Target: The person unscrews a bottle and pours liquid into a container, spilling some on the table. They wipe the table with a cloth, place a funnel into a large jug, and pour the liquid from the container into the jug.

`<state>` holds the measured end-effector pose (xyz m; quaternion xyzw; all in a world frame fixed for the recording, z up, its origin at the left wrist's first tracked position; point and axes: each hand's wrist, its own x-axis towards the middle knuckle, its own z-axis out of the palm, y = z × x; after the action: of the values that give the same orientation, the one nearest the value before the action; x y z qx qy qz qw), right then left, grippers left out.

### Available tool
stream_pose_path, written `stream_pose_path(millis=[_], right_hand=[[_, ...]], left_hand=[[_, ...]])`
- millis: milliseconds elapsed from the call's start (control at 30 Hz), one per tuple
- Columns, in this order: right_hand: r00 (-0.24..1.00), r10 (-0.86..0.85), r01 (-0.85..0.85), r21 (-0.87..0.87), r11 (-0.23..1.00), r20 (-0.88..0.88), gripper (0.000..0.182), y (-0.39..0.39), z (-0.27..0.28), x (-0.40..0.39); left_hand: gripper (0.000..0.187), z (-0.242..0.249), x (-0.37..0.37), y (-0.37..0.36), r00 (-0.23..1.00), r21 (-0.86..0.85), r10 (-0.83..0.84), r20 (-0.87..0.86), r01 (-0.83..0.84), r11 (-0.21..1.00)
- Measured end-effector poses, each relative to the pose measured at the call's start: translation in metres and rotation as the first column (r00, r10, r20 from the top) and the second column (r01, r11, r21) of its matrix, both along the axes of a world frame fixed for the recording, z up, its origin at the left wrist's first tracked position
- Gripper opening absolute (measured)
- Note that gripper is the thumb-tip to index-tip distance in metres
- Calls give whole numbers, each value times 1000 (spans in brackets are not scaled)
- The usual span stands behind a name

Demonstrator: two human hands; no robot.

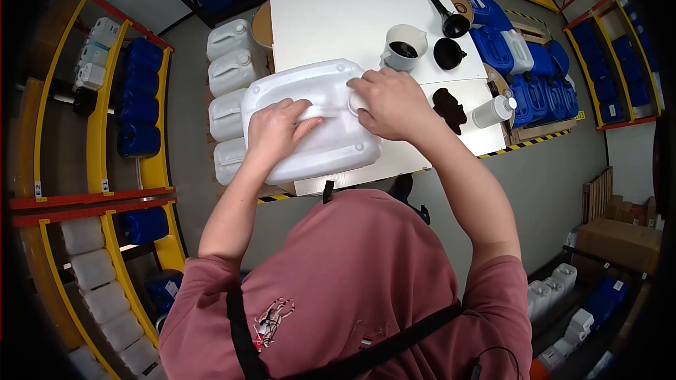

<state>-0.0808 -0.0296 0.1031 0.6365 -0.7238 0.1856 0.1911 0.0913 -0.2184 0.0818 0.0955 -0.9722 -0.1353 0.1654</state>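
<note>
Pink shirt (352, 281) w/ black straps nearest the lens. Left hand (276, 129) is wrapped round the handle of a white jug (310, 116) standing on the tabletop (338, 21); right hand (391, 102) covers its cap, fingers curled over it. Cap looks seated, so capping seems underway or nearly done; can't tell if it's tight. Beyond: 1 pitcher (405, 48), 2 black funnels (451, 53), 1 small white bottle (493, 110), 1 dark spill (448, 108). 4 white jugs (229, 88) stacked left of the tabletop.

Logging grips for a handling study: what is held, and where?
Left hand grips the white jerrycan by its handle; right hand covers its cap.
</note>
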Motion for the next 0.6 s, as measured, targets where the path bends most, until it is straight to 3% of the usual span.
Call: stream_pose_path(millis=[33, 67, 100, 167, 300, 400, 467, 500, 567, 600], right_hand=[[974, -212, 189, 229, 955, 81, 51, -2, 17, 10], [898, -427, 336, 456, 824, 110, 50, -5, 26, 17], [896, -429, 338, 456, 823, 111, 50, -9, 25, 19], [868, -476, 291, 633, 717, 139, 50, -15, 22, 19], [911, -398, 274, 558, 783, 111, 49, -17, 11, 18], [927, -365, 214, 674, 708, 90, 35, -17, 21, 16], [983, -177, 122, 528, 840, 55, 26, -8, 12, 10], [983, -177, 122, 527, 841, 55, 26, -4, 7, 6], [994, 71, -98, 395, 914, 82, 30, -1, -4, -3], [994, 70, -96, 395, 913, 79, 30, -1, -6, -1]], left_hand=[[39, 1, 0, -1, 1000, -4, -3, 2, 3, 1000], [39, 1, 0, -1, 1000, -7, -8, 6, 8, 1000], [39, 1, 0, -1, 1000, -8, -10, 7, 10, 1000], [39, 0, 0, 0, 1000, -3, -8, -6, 8, 1000], [39, 0, 1, 0, 1000, 6, -3, -4, 3, 1000], [39, 1, 0, 0, 1000, -6, -4, 15, 4, 1000], [39, 0, 1, 0, 1000, 1, 3, 13, -3, 1000], [39, 0, 1, 0, 1000, 0, 3, 12, -3, 1000], [38, 2, 1, 1, 1000, 10, 7, 16, -7, 1000], [38, 2, 1, 1, 1000, 11, 6, 13, -6, 1000]])
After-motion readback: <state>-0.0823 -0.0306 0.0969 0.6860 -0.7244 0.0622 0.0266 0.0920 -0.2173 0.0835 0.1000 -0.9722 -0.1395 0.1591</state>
